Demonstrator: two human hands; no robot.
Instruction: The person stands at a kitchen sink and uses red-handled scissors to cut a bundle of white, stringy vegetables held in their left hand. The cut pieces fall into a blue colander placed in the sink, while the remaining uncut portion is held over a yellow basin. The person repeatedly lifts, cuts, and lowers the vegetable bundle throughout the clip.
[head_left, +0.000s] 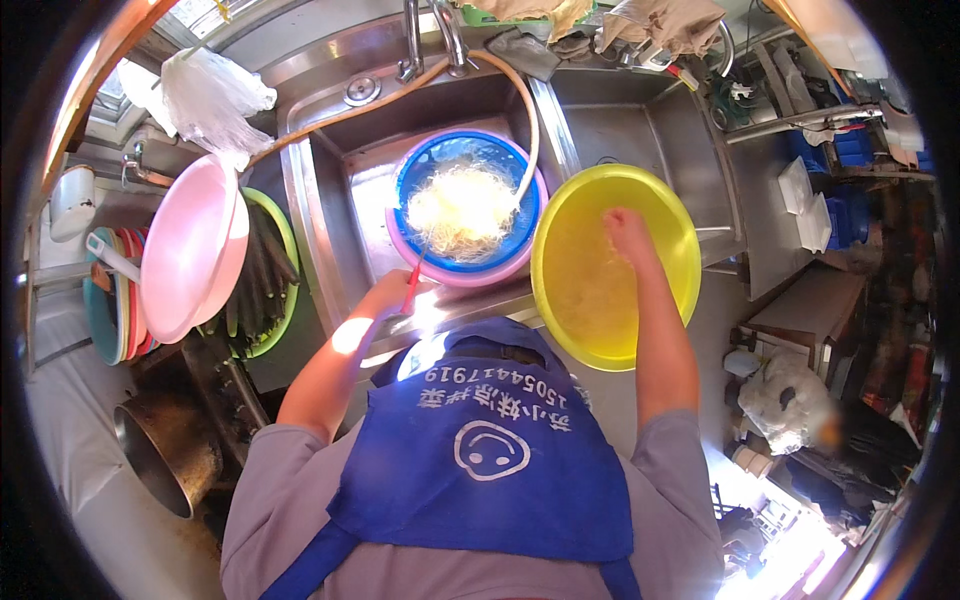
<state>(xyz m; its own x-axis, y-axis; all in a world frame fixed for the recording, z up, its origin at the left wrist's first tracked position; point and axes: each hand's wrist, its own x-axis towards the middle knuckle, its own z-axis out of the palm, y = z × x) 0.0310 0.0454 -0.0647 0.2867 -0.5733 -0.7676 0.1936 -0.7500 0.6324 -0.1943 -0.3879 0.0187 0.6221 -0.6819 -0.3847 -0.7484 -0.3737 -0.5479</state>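
Observation:
My left hand (391, 291) grips a thin tool by its red handle (411, 289), at the near edge of the steel sink (367, 255). The tool's narrow end points towards a heap of pale, thin shreds (461, 210). Those shreds lie in a blue basket (420, 156), which is nested in a pink-purple basin (469, 279) in the sink; glare washes out their middle. My right hand (626, 234) is inside a yellow basin (585, 292), its fingers curled. Whether it holds anything is hidden. The basin's contents look blurred and yellowish.
A tan hose (529, 97) curves down into the blue basket beside the faucet (450, 45). At left, a pink basin (187, 247) stands tilted by a green basin (292, 292) of long dark-green vegetables (259, 281). A metal pot (161, 457) sits lower left, a cardboard box (814, 304) at right.

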